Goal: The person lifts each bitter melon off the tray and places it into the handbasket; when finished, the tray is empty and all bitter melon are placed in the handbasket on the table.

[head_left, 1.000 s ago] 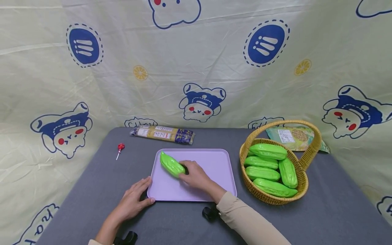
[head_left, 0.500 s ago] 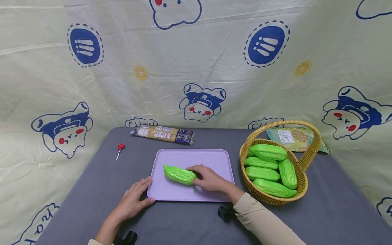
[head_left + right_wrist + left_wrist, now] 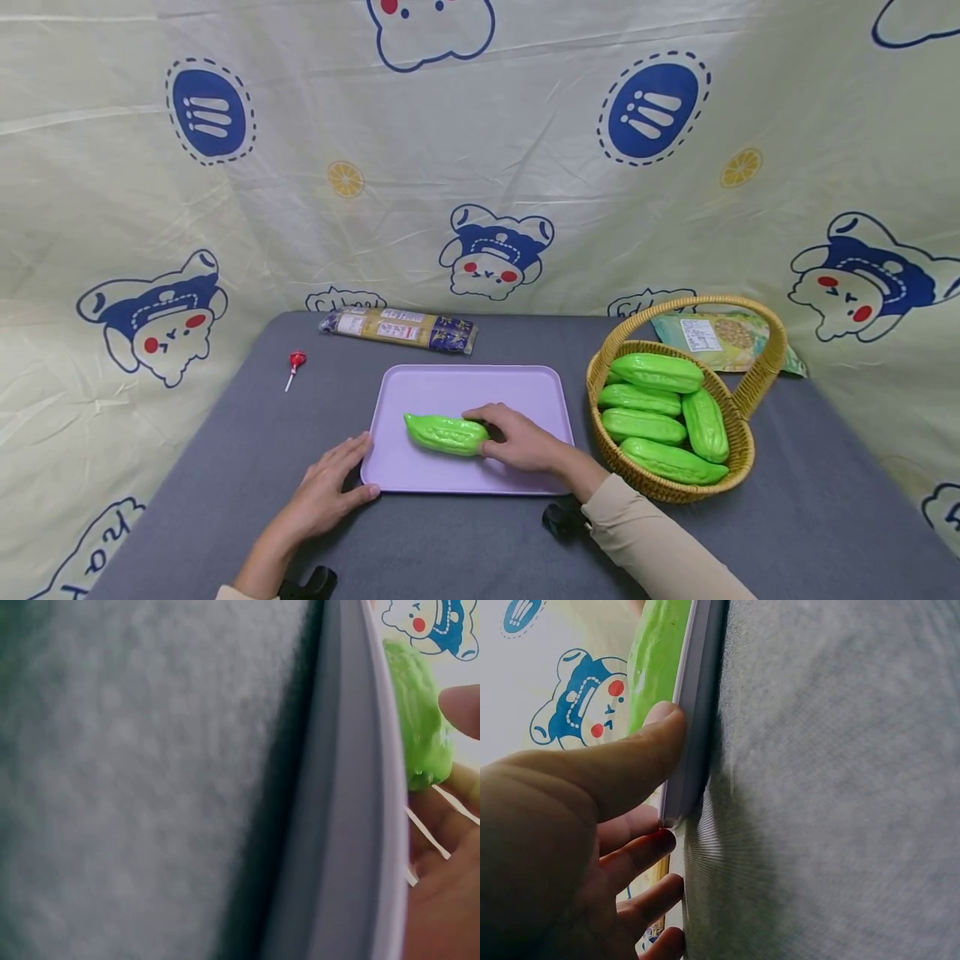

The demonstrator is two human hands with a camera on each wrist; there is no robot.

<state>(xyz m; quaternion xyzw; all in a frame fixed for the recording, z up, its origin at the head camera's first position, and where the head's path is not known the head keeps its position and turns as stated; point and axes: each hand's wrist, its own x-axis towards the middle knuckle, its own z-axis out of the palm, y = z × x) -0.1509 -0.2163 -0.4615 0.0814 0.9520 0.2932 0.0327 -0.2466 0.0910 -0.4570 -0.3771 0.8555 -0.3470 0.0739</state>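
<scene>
A bright green bitter melon [image 3: 447, 435] with a ridged, glossy skin lies crosswise over the lilac tray [image 3: 472, 385], its pointed tip to the left. My right hand [image 3: 517, 437] holds its blunt right end between thumb and fingers; the right wrist view shows the thumb beside the melon [image 3: 420, 712]. At the tray's near left corner rests my left hand [image 3: 330, 483], fingers stretched out along the left side and thumb by the front edge. The left wrist view shows that thumb [image 3: 641, 750] against the tray's rim [image 3: 686, 750], with the fingertips around the corner.
Right of the tray stands a wicker basket [image 3: 660, 493] with a tall handle, holding several more bitter melons [image 3: 641, 425]. A green bag [image 3: 727, 333] lies behind it. At the back is a long gold-and-blue packet [image 3: 397, 329]; a red lollipop [image 3: 297, 360] lies at the left.
The bitter melon has turned from a slant to nearly crosswise and shifted right and nearer in my right hand, slowing over the last half second. My left hand has stayed still.
</scene>
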